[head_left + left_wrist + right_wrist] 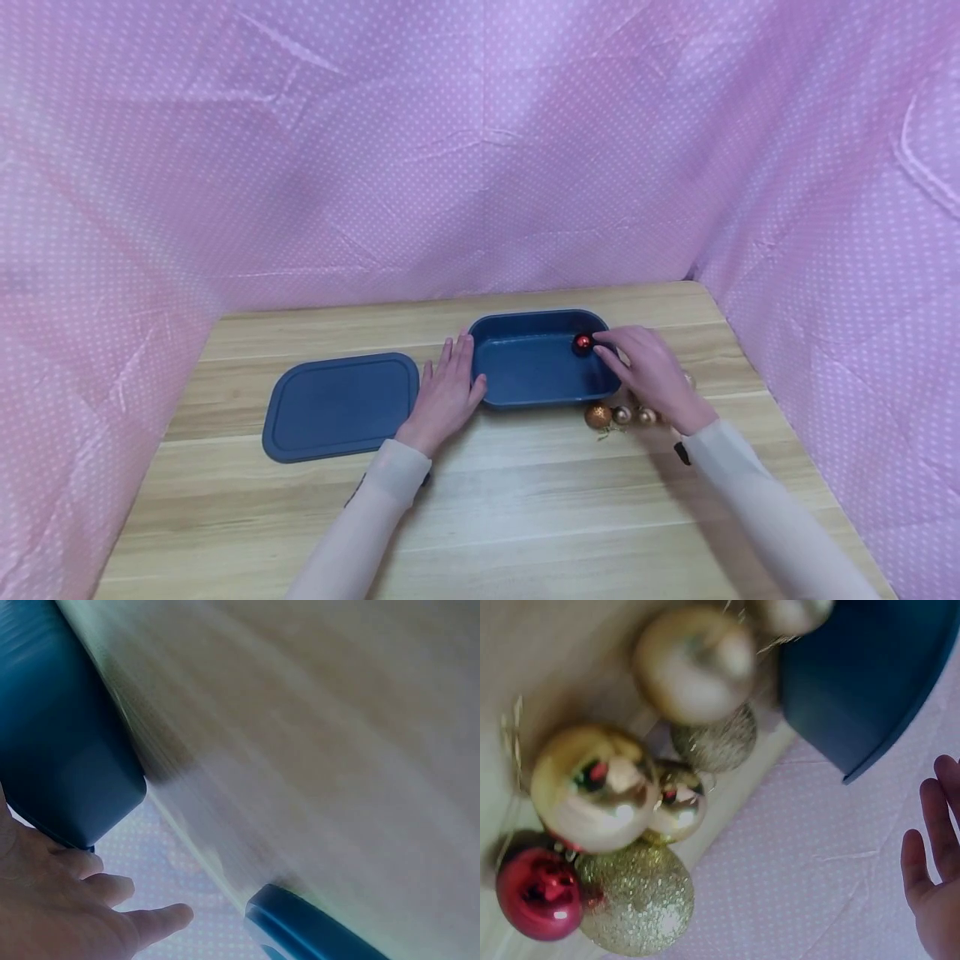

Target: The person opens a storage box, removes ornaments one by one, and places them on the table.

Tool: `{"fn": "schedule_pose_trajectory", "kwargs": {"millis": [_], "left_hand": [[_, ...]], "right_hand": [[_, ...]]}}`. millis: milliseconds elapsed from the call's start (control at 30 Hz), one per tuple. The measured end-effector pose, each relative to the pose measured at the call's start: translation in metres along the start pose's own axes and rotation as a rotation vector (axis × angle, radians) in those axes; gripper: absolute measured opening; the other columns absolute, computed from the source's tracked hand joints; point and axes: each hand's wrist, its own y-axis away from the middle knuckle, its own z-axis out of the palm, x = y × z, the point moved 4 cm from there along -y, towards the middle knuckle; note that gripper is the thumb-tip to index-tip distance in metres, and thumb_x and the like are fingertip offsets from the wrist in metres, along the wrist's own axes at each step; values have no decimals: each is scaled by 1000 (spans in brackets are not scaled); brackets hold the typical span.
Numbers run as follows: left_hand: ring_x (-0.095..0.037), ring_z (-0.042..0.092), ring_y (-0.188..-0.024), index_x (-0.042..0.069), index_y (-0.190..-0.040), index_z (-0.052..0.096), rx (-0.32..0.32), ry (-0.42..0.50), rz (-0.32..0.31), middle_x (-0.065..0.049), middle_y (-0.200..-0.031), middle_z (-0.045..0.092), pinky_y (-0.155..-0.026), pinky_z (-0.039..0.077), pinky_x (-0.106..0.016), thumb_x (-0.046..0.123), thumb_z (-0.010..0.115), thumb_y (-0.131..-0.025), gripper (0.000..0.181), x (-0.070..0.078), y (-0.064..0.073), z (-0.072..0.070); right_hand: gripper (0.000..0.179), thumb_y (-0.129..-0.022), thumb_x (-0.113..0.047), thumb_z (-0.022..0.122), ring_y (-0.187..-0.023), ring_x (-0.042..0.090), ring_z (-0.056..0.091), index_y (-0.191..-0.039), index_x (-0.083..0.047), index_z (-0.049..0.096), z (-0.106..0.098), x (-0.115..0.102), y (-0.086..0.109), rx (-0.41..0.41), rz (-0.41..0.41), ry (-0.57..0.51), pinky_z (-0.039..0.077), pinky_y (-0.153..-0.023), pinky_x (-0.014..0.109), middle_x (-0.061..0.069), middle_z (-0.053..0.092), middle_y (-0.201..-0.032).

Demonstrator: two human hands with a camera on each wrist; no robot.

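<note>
A dark blue rectangular box (536, 367) stands on the table with its open side up. My left hand (448, 392) rests against the box's left rim, fingers straight and thumb over the edge. Inside the box, near its right end, is a shiny red Christmas ball (582, 343). Just right of that ball is my right hand (651, 371), reaching over the right rim with thumb and forefinger spread apart. In the right wrist view its visible fingers (937, 817) are extended; the thumb is hidden there.
A flat blue lid (341, 407) lies left of the box. By the box's right front corner are several Christmas balls: a copper glitter one (597, 416), gold ones (596, 787), a glittery gold one (636, 898) and a red one (540, 894). Pink dotted cloth (480, 167) hangs behind the table.
</note>
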Motion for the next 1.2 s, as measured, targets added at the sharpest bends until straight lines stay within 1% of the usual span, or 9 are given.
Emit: {"fn": "schedule_pose_trajectory", "kwargs": {"millis": [133, 233, 467, 700, 833, 933, 1100, 1200], "left_hand": [[-33, 15, -158, 5, -166, 16, 1, 0, -1, -12, -172, 18, -119, 21, -68, 35, 48, -109, 72, 0, 0, 1], [-33, 14, -158, 5, -166, 15, -3, -7, -2, -11, -172, 17, -119, 21, -67, 37, 46, -109, 72, -1, 0, 1], [-32, 14, -158, 6, -166, 15, -5, -14, -5, -12, -172, 18, -120, 21, -66, 38, 45, -109, 72, -1, 1, 2], [-33, 15, -158, 5, -166, 15, -6, -20, -5, -12, -172, 18, -119, 22, -66, 38, 44, -109, 72, 0, 1, 1], [-33, 15, -158, 5, -166, 15, -6, -20, -6, -12, -172, 18, -120, 22, -66, 38, 44, -109, 72, 0, 1, 1], [-33, 16, -158, 5, -166, 15, -5, -19, -8, -12, -172, 19, -120, 22, -66, 38, 45, -109, 72, 0, 0, 1], [-34, 16, -158, 5, -166, 16, -5, -16, -10, -12, -172, 18, -120, 21, -66, 39, 46, -109, 73, 1, 0, 0], [-33, 14, -158, 5, -166, 15, -10, -14, -14, -12, -172, 17, -120, 21, -66, 39, 46, -109, 73, 2, 0, 0]], "right_hand": [[28, -92, -14, 78, -107, 36, 67, -118, -3, 74, 8, 9, -6, -68, 9, 13, 49, -94, 55, 14, 75, -111], [31, -92, -17, 79, -110, 37, 67, -119, -2, 73, 14, 15, -10, -118, -1, 35, 49, -95, 56, 16, 74, -113], [40, -91, -23, 80, -122, 41, 61, -123, -1, 71, 26, 28, -17, -227, -14, 103, 43, -102, 60, 20, 71, -123], [46, -91, -28, 81, -119, 40, 63, -126, 0, 69, 32, 35, -22, -316, -50, 128, 42, -103, 61, 19, 71, -123], [47, -90, -28, 81, -120, 38, 62, -126, 0, 69, 35, 36, -26, -352, -90, 160, 38, -106, 64, 18, 71, -124], [45, -89, -27, 83, -121, 37, 62, -122, 0, 71, 37, 35, -28, -365, -130, 183, 36, -107, 67, 16, 73, -121], [40, -87, -25, 85, -114, 35, 65, -116, 0, 72, 40, 33, -30, -374, -189, 214, 40, -105, 65, 14, 75, -114], [39, -86, -23, 85, -109, 34, 69, -115, 0, 72, 41, 32, -30, -389, -204, 229, 42, -103, 64, 14, 75, -113]]}}
